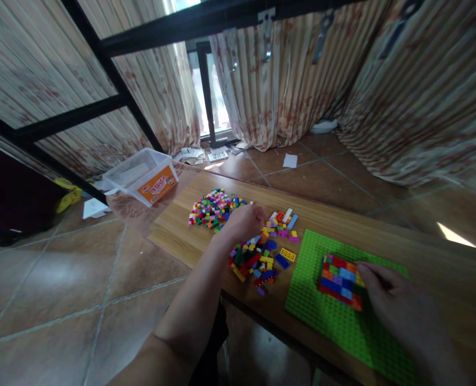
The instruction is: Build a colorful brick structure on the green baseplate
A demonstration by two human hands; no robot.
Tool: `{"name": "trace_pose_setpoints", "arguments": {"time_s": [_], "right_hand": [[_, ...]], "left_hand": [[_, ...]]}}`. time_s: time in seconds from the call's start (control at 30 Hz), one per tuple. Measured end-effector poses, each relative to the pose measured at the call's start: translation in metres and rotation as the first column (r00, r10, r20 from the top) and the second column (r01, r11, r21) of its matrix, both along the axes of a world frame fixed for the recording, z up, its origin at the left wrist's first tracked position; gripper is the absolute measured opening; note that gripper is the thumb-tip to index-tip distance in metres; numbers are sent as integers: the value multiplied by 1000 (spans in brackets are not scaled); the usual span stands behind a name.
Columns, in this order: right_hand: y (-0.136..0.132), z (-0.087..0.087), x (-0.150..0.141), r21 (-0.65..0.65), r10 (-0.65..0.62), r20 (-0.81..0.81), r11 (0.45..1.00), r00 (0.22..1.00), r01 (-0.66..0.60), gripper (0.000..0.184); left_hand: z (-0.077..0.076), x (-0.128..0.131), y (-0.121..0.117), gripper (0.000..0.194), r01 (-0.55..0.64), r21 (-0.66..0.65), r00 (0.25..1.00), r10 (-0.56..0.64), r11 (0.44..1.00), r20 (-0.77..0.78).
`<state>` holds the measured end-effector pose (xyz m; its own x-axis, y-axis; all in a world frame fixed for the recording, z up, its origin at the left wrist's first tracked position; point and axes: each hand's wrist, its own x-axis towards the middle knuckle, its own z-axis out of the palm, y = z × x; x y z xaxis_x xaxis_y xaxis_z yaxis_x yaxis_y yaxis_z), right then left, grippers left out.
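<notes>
My right hand [394, 295] pinches the right edge of a flat block of multicoloured toy bricks [340, 280] between thumb and fingers. This block is over the green baseplate [310, 289]; whether it touches the studs I cannot tell. My left hand [246, 221] reaches over the loose toy bricks, its fingers curled closed near a small group of yellow, pink and white bricks [280, 228]. What those fingers hold, if anything, is hidden. Behind the left hand lies a heap of small mixed bricks [209, 209], and in front of it a pile of larger ones [252, 260].
The bricks and baseplate rest on a long wooden table [181, 214]. A clear plastic box with an orange label [157, 185] stands beyond its far left end. Dark metal bars [206, 27] cross above, with curtains [294, 91] behind. Papers [290, 160] lie on the tiled floor.
</notes>
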<state>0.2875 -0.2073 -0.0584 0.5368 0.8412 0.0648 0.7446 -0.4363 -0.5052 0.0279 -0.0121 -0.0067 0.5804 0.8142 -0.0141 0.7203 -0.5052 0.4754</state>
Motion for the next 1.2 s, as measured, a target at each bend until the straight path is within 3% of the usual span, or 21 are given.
{"name": "trace_pose_setpoints", "arguments": {"time_s": [0.23,0.37,0.47,0.63,0.8,0.9,1.03,1.1,1.2], "right_hand": [[0,4,-1,-34,-12,-13,999,1000,12,48],[0,1,0,-16,-7,15,1000,1000,7,49],[-1,-2,0,17,6,22,1000,1000,-6,49],[0,0,-4,90,-19,45,996,999,15,47],[2,15,-18,235,-70,-11,969,997,71,41],[4,24,-32,392,-25,-66,919,998,49,34],[8,29,-50,537,69,-95,844,993,-8,28],[10,29,-56,579,125,-119,815,985,-34,29],[12,32,-62,598,226,-148,796,963,-94,33]], "left_hand": [[-3,17,-12,21,-9,44,990,15,999,-141],[-3,19,-11,22,-36,17,991,38,999,-129],[-4,18,-9,25,-26,-4,998,25,1000,-55],[-6,17,-5,23,116,41,987,-119,992,106],[-8,19,-7,18,228,-1,910,-213,974,356],[-9,24,-15,13,346,-137,780,-204,928,592],[-9,36,-30,23,532,-352,614,-65,770,787],[-10,41,-36,29,580,-409,585,-12,705,811],[-10,45,-41,34,596,-435,584,7,675,812]]}}
